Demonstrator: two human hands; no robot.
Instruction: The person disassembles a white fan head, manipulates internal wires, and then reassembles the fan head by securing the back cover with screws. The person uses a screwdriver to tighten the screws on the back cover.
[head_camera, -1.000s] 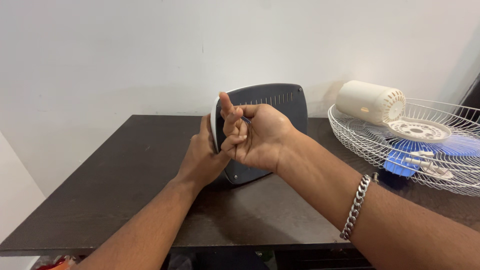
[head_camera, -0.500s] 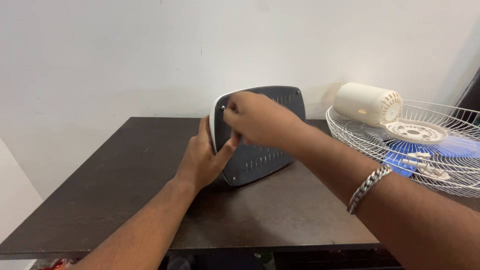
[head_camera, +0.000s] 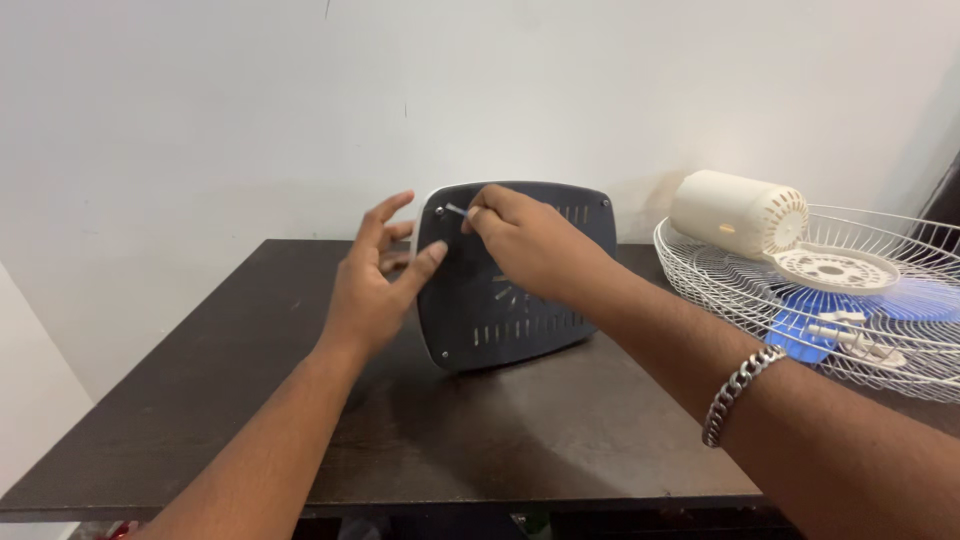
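While propped upright, dark slotted panel (head_camera: 520, 290): right hand (head_camera: 530, 245) pinching screw (head_camera: 456, 210), left hand (head_camera: 375, 285) spread.

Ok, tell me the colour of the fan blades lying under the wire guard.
Blue fan blades, seen through the white wire guard; head view.

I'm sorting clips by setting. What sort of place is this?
Probably a room at home used for a small repair: a dark wooden table against a plain white wall, with a white wire fan guard and cream motor housing lying loose.
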